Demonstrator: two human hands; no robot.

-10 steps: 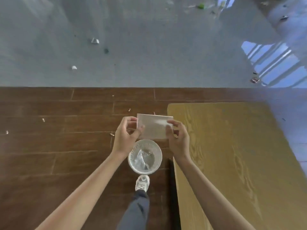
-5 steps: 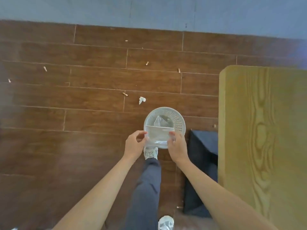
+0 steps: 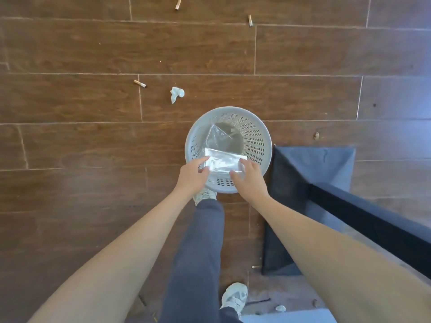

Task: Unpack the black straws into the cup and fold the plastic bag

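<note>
A folded clear plastic bag (image 3: 224,162) is held flat over the near side of a round grey perforated waste basket (image 3: 265,136) on the floor. My left hand (image 3: 192,176) pinches the bag's left edge. My right hand (image 3: 250,180) holds its right edge with loosely spread fingers. Another clear plastic bag (image 3: 215,138) lies inside the basket. No black straws and no cup are in view.
The floor is brown wood planks with a crumpled white tissue (image 3: 176,93) and cigarette butts (image 3: 140,83) beyond the basket. A dark furniture base (image 3: 303,183) with a black bar (image 3: 373,224) stands right of the basket. My leg (image 3: 203,252) is below my hands.
The view has tipped down from the table to the floor. Both hands have carried the folded bag from chest height down over the waste basket, which now looks much closer.
</note>
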